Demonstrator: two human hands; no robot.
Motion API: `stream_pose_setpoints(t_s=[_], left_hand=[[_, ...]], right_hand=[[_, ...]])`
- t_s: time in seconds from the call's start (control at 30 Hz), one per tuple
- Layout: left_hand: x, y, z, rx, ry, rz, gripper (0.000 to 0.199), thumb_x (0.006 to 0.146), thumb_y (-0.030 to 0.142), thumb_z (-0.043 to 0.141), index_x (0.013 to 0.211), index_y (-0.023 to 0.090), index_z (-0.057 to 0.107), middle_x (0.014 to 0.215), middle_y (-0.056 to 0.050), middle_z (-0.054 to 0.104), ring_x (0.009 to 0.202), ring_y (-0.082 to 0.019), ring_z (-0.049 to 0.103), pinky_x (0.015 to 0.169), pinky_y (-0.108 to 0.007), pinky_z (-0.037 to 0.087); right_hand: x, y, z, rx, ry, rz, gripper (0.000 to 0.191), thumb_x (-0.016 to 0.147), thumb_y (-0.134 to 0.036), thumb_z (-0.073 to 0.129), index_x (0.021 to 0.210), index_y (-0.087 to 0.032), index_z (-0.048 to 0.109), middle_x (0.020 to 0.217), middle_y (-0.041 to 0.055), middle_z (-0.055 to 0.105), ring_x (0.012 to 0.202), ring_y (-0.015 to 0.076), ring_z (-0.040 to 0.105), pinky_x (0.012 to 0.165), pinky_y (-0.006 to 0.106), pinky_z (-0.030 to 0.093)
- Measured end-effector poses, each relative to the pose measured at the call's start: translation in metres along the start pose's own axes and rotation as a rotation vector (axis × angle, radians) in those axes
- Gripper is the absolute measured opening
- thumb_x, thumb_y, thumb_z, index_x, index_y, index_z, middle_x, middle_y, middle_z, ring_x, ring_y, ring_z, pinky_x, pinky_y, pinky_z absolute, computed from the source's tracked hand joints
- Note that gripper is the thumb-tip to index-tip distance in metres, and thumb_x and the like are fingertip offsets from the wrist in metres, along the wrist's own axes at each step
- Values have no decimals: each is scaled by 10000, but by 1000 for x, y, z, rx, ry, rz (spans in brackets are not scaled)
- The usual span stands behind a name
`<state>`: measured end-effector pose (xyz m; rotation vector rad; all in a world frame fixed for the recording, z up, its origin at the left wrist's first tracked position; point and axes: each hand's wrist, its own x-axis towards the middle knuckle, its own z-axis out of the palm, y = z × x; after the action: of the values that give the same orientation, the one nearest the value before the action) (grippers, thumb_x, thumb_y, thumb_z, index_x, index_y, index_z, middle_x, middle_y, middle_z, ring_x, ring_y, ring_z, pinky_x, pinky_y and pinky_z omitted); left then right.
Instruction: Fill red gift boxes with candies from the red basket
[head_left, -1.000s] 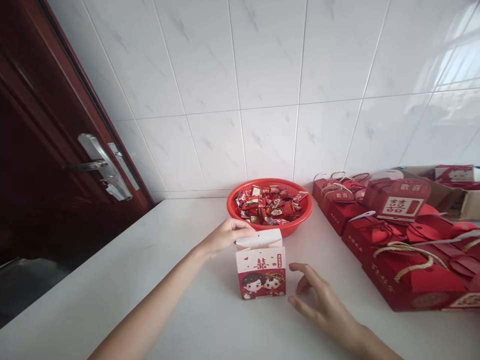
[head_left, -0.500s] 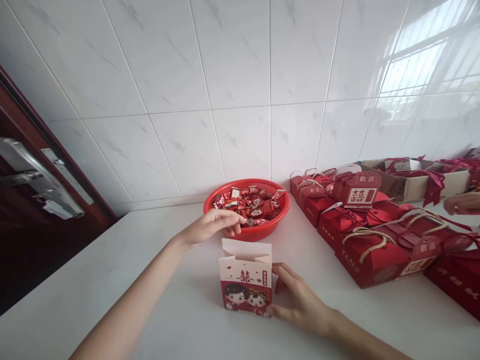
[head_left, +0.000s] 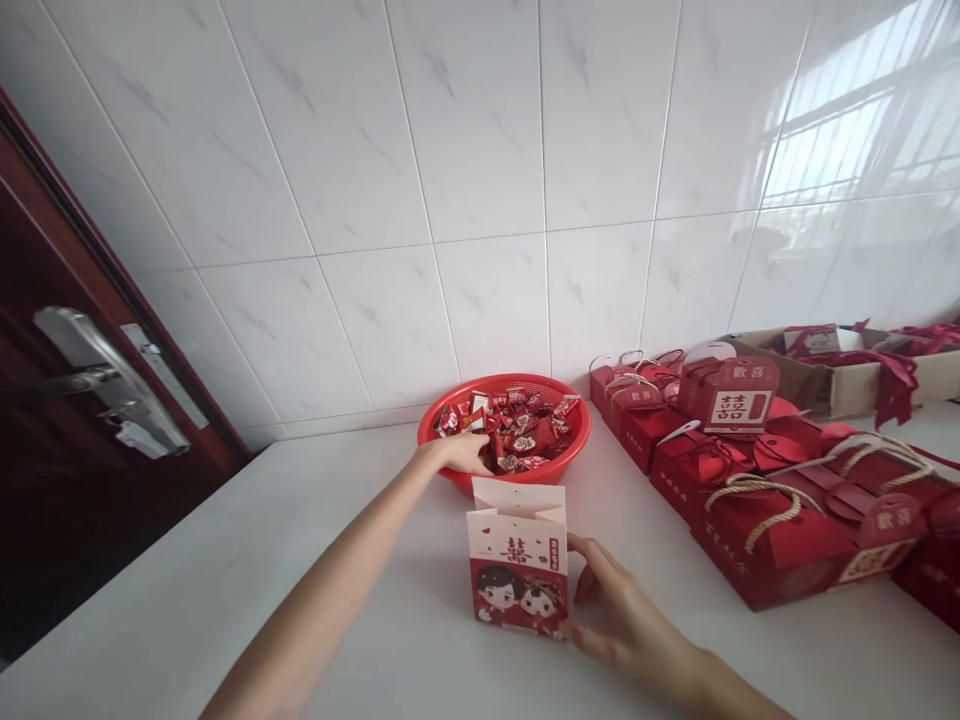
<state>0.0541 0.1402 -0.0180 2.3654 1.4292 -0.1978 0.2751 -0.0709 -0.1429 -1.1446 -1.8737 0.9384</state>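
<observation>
My left hand (head_left: pixel 466 453) reaches over the near left rim of a red basket (head_left: pixel 553 470), its fingertips down among red wrapped candies (head_left: pixel 534 432) and hidden there. In front of the basket a small red and white paper box (head_left: pixel 517 570) stands upright with its top open, two cartoon figures on its front. My right hand (head_left: pixel 611 600) holds the box by its right side, thumb at the lower front corner and fingers at the side and back.
Red gift boxes (head_left: pixel 780 540) with rope handles cover the right of the white table (head_left: pixel 315 560). Behind them a cardboard box (head_left: pixel 832 390) holds dark red ribbons. A tiled wall (head_left: pixel 487 300) runs along the back; a door handle (head_left: pixel 120 380) is at the left.
My left hand has moved down into the candies from above the basket's rim. The view has shifted a little, and the other person's hand at the right edge is out of sight.
</observation>
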Motion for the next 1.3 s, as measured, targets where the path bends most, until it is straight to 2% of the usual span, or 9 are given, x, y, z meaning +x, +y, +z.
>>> stream_pose_setpoints(t_s=[0.23, 0.33, 0.5, 0.63, 0.83, 0.93, 1.03, 1.13, 1.3], left_hand=[[6, -4, 6, -54, 16, -8, 561, 584, 600, 773, 961, 195, 683, 1125, -131, 725, 1022, -322, 662, 799, -323, 484], [8, -6, 9, -104, 76, -10, 468, 645, 622, 729, 835, 199, 665, 1056, -114, 732, 986, -302, 665, 765, -309, 472], [13, -10, 19, -223, 151, 32, 262, 708, 440, 705, 652, 200, 618, 745, -29, 705, 758, -221, 658, 639, -270, 442], [14, -12, 20, -320, 183, 71, 84, 700, 253, 661, 702, 176, 694, 717, -17, 705, 690, -184, 641, 615, -253, 443], [10, -11, 18, -375, 198, 82, 204, 671, 194, 635, 838, 168, 751, 765, -24, 711, 738, -185, 637, 643, -252, 453], [7, -9, 18, -407, 137, 109, 272, 565, 192, 734, 837, 197, 737, 725, 17, 676, 691, -170, 613, 602, -241, 442], [6, -8, 15, -445, 111, 136, 358, 468, 95, 733, 810, 201, 729, 659, 43, 622, 656, -167, 588, 561, -238, 421], [6, -10, 14, -527, 131, 167, 371, 479, 62, 697, 827, 183, 740, 730, 21, 664, 699, -180, 619, 602, -250, 458], [3, -15, 14, -752, 278, 223, 411, 615, 137, 705, 1024, 164, 727, 1127, -57, 718, 1005, -194, 661, 884, -282, 511]], right_hand=[[-1, 0, 1, 7, -1, 16, 631, 846, -279, 632, 1417, -215, 371, 1146, 96, 593, 884, 200, 586, 827, 350, 506], [-1, 1, 1, 8, -17, 37, 614, 854, -288, 636, 1407, -216, 380, 1149, 97, 594, 891, 201, 589, 827, 345, 504], [-1, 3, 2, 10, -11, 22, 599, 865, -311, 627, 1404, -215, 383, 1153, 102, 594, 893, 205, 590, 819, 348, 500], [-1, 3, 1, 25, 11, 22, 599, 872, -328, 615, 1406, -204, 374, 1172, 112, 590, 878, 203, 603, 802, 344, 503], [1, 3, 0, 0, 1, 2, 548, 862, -319, 625, 1358, -202, 424, 1172, 118, 593, 878, 205, 608, 794, 343, 508], [1, 2, 0, -19, 4, 16, 542, 873, -323, 623, 1365, -210, 426, 1144, 109, 606, 877, 208, 613, 790, 342, 510], [1, 2, 1, -13, 6, 28, 555, 869, -319, 640, 1375, -219, 436, 1155, 108, 611, 865, 205, 622, 783, 340, 521], [1, 2, 1, 6, 20, 7, 553, 857, -307, 655, 1366, -219, 458, 1163, 115, 619, 858, 209, 631, 782, 344, 533], [0, 0, 0, 0, -1, 9, 520, 877, -301, 619, 1364, -218, 454, 1147, 116, 621, 865, 214, 626, 790, 353, 528]])
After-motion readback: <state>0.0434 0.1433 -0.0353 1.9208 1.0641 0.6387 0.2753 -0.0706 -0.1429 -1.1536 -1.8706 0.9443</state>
